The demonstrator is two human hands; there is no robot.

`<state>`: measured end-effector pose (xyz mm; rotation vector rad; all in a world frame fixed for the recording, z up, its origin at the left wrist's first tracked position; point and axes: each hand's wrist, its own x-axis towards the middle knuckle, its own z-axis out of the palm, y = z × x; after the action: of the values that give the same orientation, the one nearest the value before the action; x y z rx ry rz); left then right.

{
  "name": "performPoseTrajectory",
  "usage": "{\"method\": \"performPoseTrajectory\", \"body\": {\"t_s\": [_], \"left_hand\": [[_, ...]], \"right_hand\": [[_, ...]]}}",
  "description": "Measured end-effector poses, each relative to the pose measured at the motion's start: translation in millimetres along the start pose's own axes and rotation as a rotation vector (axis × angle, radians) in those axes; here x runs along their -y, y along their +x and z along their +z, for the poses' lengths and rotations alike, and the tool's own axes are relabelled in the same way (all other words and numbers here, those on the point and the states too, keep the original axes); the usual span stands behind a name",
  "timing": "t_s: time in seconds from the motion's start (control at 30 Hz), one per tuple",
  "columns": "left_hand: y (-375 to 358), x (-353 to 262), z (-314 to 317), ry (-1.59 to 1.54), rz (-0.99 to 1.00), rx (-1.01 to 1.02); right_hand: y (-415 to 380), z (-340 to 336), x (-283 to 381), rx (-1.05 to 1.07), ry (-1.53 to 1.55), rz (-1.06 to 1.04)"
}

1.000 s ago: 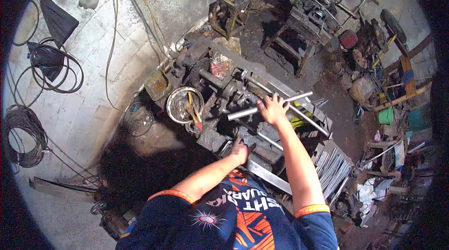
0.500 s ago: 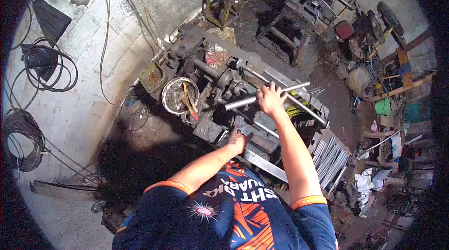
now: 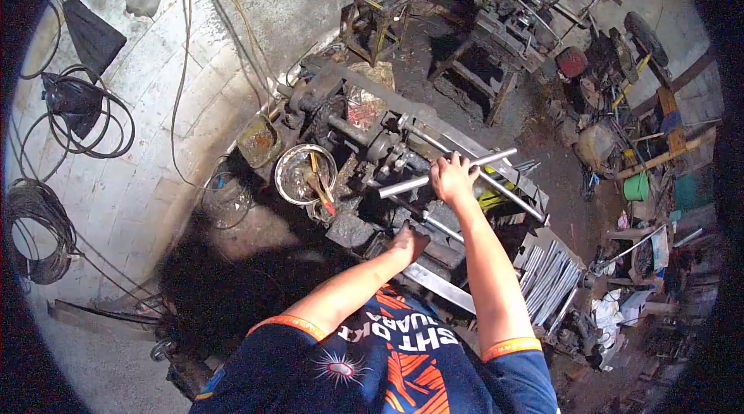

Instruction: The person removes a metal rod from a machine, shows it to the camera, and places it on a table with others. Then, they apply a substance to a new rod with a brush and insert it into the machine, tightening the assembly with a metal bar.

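Note:
My right hand [image 3: 453, 179] is wrapped around a bare metal pipe [image 3: 404, 185], which lies crosswise above the machine, its right end reaching past the machine's long rods. Lower and to the left, my left hand [image 3: 409, 244] is closed at the near side of the machine. Its fingers are dark and partly hidden, and what they grip cannot be made out. Beneath both hands stands a greasy, lathe-like machine [image 3: 381, 147] with a round shaft and two long bright rods. A flat metal bar [image 3: 438, 288] runs along its near edge.
A round pan [image 3: 284, 191] holding brushes sits left of the machine, beside a small rusty tray [image 3: 259, 143]. Cut metal pipes [image 3: 546, 282] are stacked at the right. Behind stand a metal stool [image 3: 377, 23] and another machine [image 3: 504, 34]. Coiled cable [image 3: 39, 232] hangs on the left wall.
My left hand has moved slightly right and its thumb no longer sticks out. My right hand still holds the pipe, which is slightly lower in view. The whole view has shifted a little.

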<state>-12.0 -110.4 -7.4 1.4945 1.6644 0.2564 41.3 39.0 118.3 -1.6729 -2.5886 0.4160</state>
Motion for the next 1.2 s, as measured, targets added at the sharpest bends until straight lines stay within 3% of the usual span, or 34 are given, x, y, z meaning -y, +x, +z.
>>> {"method": "performPoseTrajectory", "body": {"t_s": [0.03,0.07,0.23,0.37,0.5,0.6,0.7,0.97,1.2], "left_hand": [[0,-5,-7,0.238,0.055,0.075],[3,-7,-9,0.239,0.056,0.081],[4,-17,1,0.861,0.315,0.061],[-1,-15,-2,0.858,0.422,0.002],[-7,-28,-16,0.822,0.391,0.041],[-2,-30,-24,0.794,0.314,0.219],[7,-10,-7,0.772,0.397,0.120],[-19,-22,-27,0.764,0.392,0.074],[-5,-6,-14,0.685,0.385,0.057]], "right_hand": [[0,-1,1,-0.005,-0.012,0.008],[1,-3,2,-0.008,-0.024,0.015],[-3,-5,1,0.050,-0.084,0.022],[-3,-2,0,-0.040,-0.068,0.033],[-3,-9,2,0.038,-0.065,0.058],[-2,-9,5,0.058,-0.068,0.063],[0,-12,6,0.076,-0.066,0.069],[3,-17,8,0.158,-0.086,0.077],[-5,-6,3,0.021,-0.078,0.068]]}}
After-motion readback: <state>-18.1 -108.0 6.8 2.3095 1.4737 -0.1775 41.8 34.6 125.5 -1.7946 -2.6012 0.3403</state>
